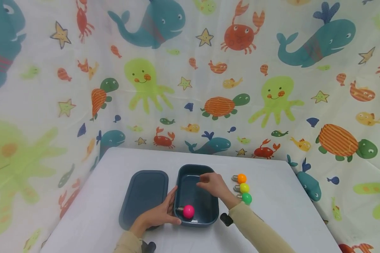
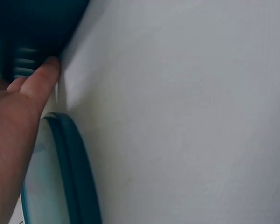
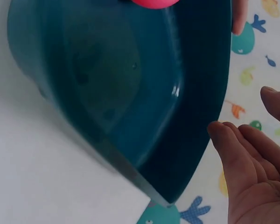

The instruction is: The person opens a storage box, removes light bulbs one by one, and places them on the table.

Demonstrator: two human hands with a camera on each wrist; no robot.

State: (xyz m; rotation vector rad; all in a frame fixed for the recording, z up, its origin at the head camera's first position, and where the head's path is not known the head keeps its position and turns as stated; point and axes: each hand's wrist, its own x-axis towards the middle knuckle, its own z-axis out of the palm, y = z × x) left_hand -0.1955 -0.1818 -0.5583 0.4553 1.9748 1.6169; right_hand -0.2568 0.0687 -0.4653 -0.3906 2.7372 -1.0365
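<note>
A dark blue, open-topped plastic container (image 1: 216,211) stands on the table with a pink toy light bulb (image 1: 188,211) lying in its near left corner. My left hand (image 1: 159,213) rests against the container's left side, thumb near the front corner and fingers stretched along the wall. In the left wrist view its thumb (image 2: 47,70) touches the outside of the container. Above the container's far right part, my right hand (image 1: 213,183) reaches in over the rim. The right wrist view shows its thumb and fingers (image 3: 231,144) apart, holding nothing.
Right of the container, an orange bulb (image 1: 241,178), a yellow bulb (image 1: 244,188) and a green bulb (image 1: 246,198) lie in a column on the white table (image 1: 272,218). The matching blue lid (image 1: 147,193) lies flat to the left, partly under my left arm. A sea-animal curtain (image 1: 190,116) hangs behind.
</note>
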